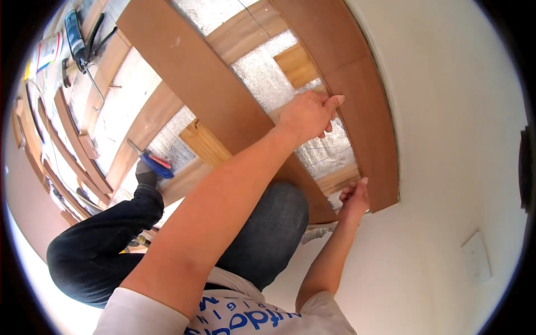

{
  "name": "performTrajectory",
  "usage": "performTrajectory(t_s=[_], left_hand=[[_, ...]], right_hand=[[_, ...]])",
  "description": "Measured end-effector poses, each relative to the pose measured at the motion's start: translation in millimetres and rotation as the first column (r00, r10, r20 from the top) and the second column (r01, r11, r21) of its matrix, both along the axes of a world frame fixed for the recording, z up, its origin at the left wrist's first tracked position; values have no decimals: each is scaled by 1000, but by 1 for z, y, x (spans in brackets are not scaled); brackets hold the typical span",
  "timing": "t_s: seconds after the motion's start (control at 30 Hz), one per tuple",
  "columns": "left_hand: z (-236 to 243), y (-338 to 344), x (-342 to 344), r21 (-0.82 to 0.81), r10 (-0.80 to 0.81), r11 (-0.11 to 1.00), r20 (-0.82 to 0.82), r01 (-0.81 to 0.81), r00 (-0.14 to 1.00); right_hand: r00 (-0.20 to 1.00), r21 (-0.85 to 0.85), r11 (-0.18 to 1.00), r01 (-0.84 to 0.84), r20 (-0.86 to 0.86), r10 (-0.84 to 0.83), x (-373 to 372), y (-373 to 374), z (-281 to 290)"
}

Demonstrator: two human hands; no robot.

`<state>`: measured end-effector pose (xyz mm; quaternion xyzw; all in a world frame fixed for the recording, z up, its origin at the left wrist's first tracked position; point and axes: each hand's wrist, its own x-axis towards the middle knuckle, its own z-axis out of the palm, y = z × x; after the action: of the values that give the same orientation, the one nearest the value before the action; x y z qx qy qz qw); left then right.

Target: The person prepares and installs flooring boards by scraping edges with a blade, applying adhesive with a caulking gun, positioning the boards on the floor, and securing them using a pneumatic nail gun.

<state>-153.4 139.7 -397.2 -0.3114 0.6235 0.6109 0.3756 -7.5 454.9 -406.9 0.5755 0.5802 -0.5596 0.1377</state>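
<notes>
Two smooth, matte, reddish-brown floorboards meet end to end at a fine straight seam along a plain white wall (pixel 441 128): a far floorboard (pixel 326 30) and a near floorboard (pixel 371 134). The person's left hand (pixel 310 115) is at the near board's inner long edge, thumb extended onto the edge and fingers curled; the right hand (pixel 355 198) is at the same edge, close to the board's near end, thumb tip against it and fingers folded. Whether either grip pinches the board cannot be told.

One loose plank (pixel 206 75), flat and of like colour, lies diagonally to the left. Between plank and boards show crinkled silver foil (pixel 262 81) and several pale, grained battens (pixel 248 30). Two rectangular yellowish wood blocks (pixel 296 66) lie one on each side of the plank. Farther left are one caulking gun (pixel 75 39) with a blue cylindrical tube, one blue-and-red-handled tool (pixel 157 165) and several narrow brown strips (pixel 78 137).
</notes>
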Motion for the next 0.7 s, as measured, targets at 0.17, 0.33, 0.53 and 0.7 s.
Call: performTrajectory(t_s=[0.17, 0.33, 0.53, 0.7], left_hand=[[4, -2, 0, -30, -22, 999, -23, 21, 999], [-6, 0, 3, -107, -86, 991, -71, 78, 994], [-11, 3, 5, -133, -78, 989, -104, 63, 992], [-13, 4, 5, -193, -117, 977, -128, 91, 985]], right_hand=[[-2, 756, -104, -646, 134, 991, -106, -141, 57], [-359, 809, -465, -360, 340, 869, -187, -185, 26], [-473, 744, -591, -314, 417, 776, -186, -168, 20], [-457, 769, -543, -337, 370, 809, -190, -179, 21]])
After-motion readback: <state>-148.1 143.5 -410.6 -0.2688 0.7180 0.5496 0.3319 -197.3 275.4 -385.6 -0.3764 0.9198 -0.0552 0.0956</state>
